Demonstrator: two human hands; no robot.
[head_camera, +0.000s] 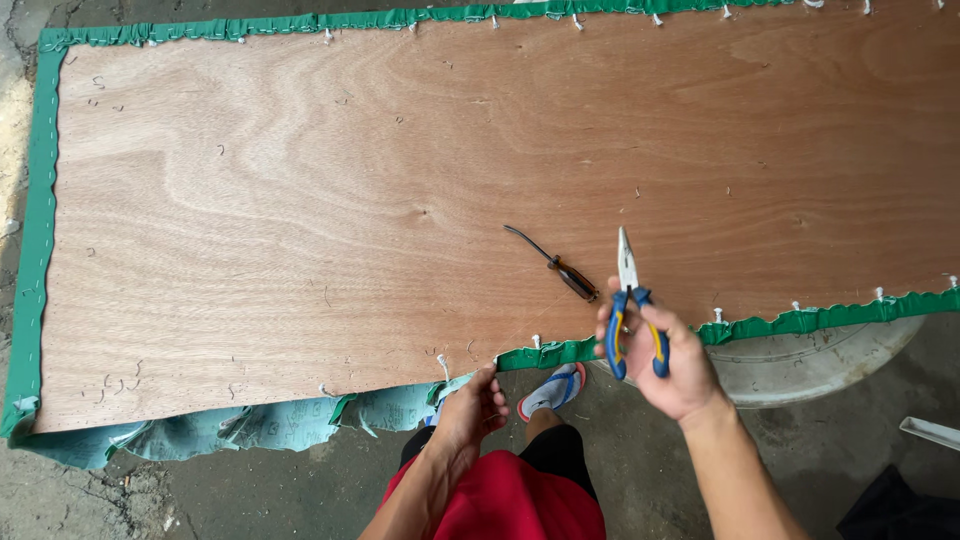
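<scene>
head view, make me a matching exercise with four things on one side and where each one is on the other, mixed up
Things:
1. pliers
2. screwdriver
3. green fabric
4. left hand

Places:
A. lying loose on the wooden board
B. stapled around the board's edges, hanging loose along part of the near edge
C. held up in the right hand
D. at the near edge of the board, where the fabric comes loose

Pairs: 1-C, 2-A, 3-B, 4-D
</scene>
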